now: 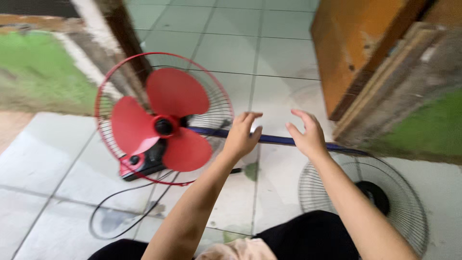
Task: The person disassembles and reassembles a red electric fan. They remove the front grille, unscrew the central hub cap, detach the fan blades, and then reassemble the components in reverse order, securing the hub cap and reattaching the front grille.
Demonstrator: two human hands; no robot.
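Note:
A fan lies on the tiled floor with three red blades (pixel 161 124), a black hub and a red-rimmed rear wire guard (pixel 103 91). Its dark blue pole (pixel 276 140) runs to the right across the floor. My left hand (pixel 242 135) hovers over the pole near the fan head, fingers loosely curled, holding nothing. My right hand (pixel 305 133) is spread open just above the pole a little further right. The detached front wire guard (pixel 385 192) lies flat on the floor at the right, beside my right forearm.
A black power cord (pixel 118 212) loops on the tiles at the lower left. An orange wooden door (pixel 356 53) and stacked boards (pixel 399 82) stand at the upper right. A dark wooden post (pixel 126 36) rises behind the fan. My dark-clothed knees fill the bottom edge.

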